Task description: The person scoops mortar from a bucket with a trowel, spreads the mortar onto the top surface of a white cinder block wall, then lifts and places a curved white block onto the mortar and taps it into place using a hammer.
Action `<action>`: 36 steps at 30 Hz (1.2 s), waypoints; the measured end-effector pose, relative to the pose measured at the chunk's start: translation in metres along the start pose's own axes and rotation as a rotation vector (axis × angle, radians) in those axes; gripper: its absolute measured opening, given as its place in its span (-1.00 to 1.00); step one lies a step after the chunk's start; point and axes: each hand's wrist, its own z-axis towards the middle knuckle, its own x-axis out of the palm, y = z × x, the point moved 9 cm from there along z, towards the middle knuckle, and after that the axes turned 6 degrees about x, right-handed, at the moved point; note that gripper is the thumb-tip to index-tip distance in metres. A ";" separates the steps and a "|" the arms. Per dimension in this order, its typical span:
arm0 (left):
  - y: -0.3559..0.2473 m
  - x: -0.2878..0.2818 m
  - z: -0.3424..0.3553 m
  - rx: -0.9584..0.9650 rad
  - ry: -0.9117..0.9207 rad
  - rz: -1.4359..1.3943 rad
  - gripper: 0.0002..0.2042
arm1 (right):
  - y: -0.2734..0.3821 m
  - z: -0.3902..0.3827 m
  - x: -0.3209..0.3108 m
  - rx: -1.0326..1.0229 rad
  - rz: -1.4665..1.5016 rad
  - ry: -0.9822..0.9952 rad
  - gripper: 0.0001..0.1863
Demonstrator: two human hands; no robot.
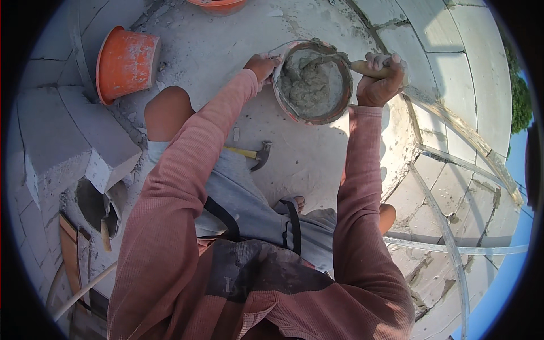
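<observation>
A round bucket [315,120] of wet grey mortar [310,82] stands on the dusty floor in front of me. My left hand [262,66] is closed on its left rim, fingers over the edge. At the right side of the bucket, my right hand [382,80] wraps round the wooden handle [367,69] of a trowel. The trowel's metal end reaches over the bucket's right rim, and its blade is mostly hidden by mortar. A hammer [262,154] with a yellow handle lies on the floor near my legs.
An orange tub [129,65] lies tipped at the left, and part of another orange tub [218,4] shows at the far edge. Pale blocks [62,136] are stacked at the left. A block wall [459,73] with wooden battens [470,133] and metal bars [447,226] stands at the right.
</observation>
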 end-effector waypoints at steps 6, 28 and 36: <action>-0.004 -0.004 0.009 0.052 -0.026 0.080 -0.81 | -0.075 -0.016 0.011 0.052 -0.337 -0.082 -0.79; 0.002 -0.003 0.001 0.001 -0.036 0.059 -0.80 | 0.003 -0.005 0.016 -0.150 -0.118 -0.095 -0.84; -0.003 -0.005 0.000 -0.017 -0.046 0.064 -0.81 | -0.086 -0.028 -0.027 0.111 -0.473 -0.172 -0.89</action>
